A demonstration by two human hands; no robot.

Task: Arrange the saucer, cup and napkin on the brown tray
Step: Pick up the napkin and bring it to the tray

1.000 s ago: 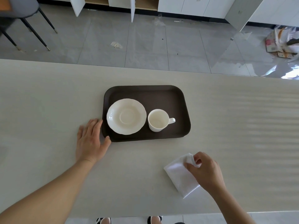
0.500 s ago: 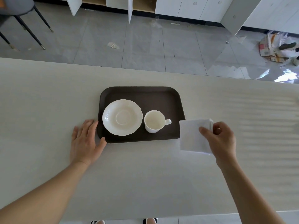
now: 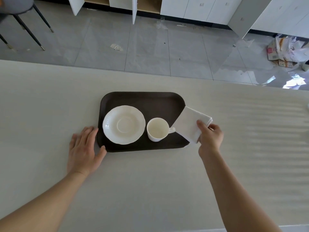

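A brown tray point(image 3: 150, 101) lies on the pale table. On its left half sits a white scalloped saucer point(image 3: 123, 124). A white empty cup point(image 3: 158, 129) stands upright beside the saucer, its handle pointing right. My right hand point(image 3: 209, 137) pinches a folded white napkin point(image 3: 189, 123) over the tray's right edge, just right of the cup handle. Whether the napkin touches the tray I cannot tell. My left hand point(image 3: 84, 149) rests flat on the table with fingers spread, thumb against the tray's front left corner.
The pale table point(image 3: 50, 101) stretches wide on both sides and toward me. Beyond its far edge is a grey tiled floor with a chair point(image 3: 21, 19) at the back left, white cabinets, and bags of rubbish point(image 3: 286, 51) at the back right.
My right hand lifted the napkin from the table near me and carried it up and left to the tray's right edge. My left hand stayed at the tray's corner.
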